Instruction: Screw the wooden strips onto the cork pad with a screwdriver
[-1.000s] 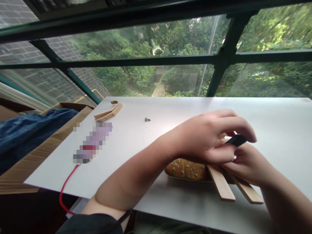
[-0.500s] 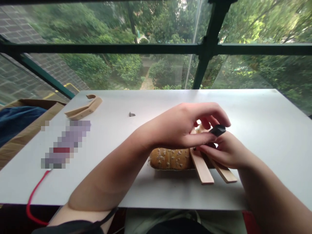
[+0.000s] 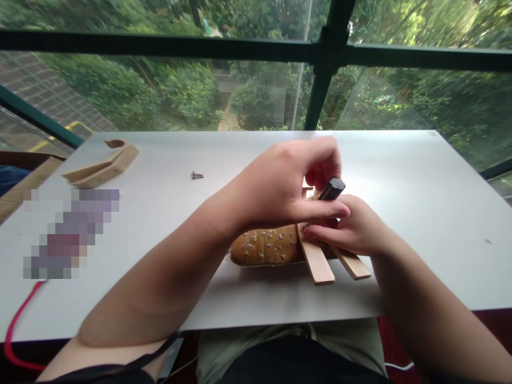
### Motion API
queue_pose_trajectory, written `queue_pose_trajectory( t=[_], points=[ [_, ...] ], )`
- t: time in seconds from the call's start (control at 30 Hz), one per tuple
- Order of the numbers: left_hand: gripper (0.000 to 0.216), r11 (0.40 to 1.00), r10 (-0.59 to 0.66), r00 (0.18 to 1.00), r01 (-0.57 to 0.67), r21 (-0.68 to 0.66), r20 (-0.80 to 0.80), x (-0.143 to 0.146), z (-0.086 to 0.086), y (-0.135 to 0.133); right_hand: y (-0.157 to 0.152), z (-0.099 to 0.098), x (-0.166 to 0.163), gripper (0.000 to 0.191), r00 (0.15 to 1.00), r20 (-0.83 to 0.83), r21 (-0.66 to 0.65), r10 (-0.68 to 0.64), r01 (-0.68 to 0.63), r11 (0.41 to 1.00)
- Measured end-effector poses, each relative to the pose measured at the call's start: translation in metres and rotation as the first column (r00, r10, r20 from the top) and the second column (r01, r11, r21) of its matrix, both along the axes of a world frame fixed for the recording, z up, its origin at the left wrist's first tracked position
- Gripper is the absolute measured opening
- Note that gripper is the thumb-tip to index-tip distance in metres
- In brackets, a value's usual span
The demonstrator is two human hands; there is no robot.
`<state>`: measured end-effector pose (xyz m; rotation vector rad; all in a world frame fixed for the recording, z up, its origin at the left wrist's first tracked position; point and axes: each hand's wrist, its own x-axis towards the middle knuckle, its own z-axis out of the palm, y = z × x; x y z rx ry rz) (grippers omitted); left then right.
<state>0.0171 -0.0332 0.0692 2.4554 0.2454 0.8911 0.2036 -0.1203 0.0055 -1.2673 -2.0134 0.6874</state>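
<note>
My left hand point(image 3: 292, 184) arches over the work, its thumb and bent fingers closed around a black screwdriver handle point(image 3: 334, 188); the tip is hidden. Just below and to the right, my right hand point(image 3: 354, 226) presses its thumb and fingers on two pale wooden strips point(image 3: 318, 264), near where the handle points. These strips slant toward me, one beside the other, and their far ends are mostly covered by my hands. Beneath them lies a long, rounded golden-brown block flecked with white, like a seeded bread loaf point(image 3: 266, 246).
A small cluster of screws point(image 3: 197, 175) lies on the white table point(image 3: 432, 224). At the far left is a wooden piece with a curled end point(image 3: 106, 165). Nearer me is a pixelated purple item point(image 3: 74, 234) with a red cord point(image 3: 20, 314). Windows stand behind the table.
The view has tilted down and shifted, so everything sits higher and further left. The black handle has turned more upright in my left hand, whose index finger has curled in from its outstretched position.
</note>
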Motion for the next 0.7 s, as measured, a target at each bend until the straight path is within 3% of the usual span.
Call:
queue_pose_trajectory(
  t=[0.17, 0.3, 0.47, 0.7],
  points=[
    [0.028, 0.999, 0.022, 0.998, -0.024, -0.044, -0.055, 0.001, 0.002, -0.003, -0.001, 0.001, 0.000, 0.005, 0.999, -0.003, 0.005, 0.038, -0.038, 0.999],
    [0.025, 0.984, -0.094, 0.995, 0.089, -0.156, -0.023, 0.000, 0.004, -0.008, -0.001, 0.004, -0.001, 0.005, 0.994, -0.039, 0.042, 0.099, -0.097, 0.994],
    [0.040, 0.951, -0.223, 0.972, 0.202, -0.234, -0.069, -0.005, 0.010, -0.009, 0.000, 0.006, 0.000, 0.013, 0.982, -0.064, 0.111, 0.178, -0.170, 0.979],
    [0.029, 0.949, -0.222, 0.972, 0.199, -0.247, -0.071, -0.009, 0.011, -0.002, -0.004, 0.006, 0.000, 0.014, 0.992, -0.015, 0.034, 0.128, -0.128, 0.991]
  ],
)
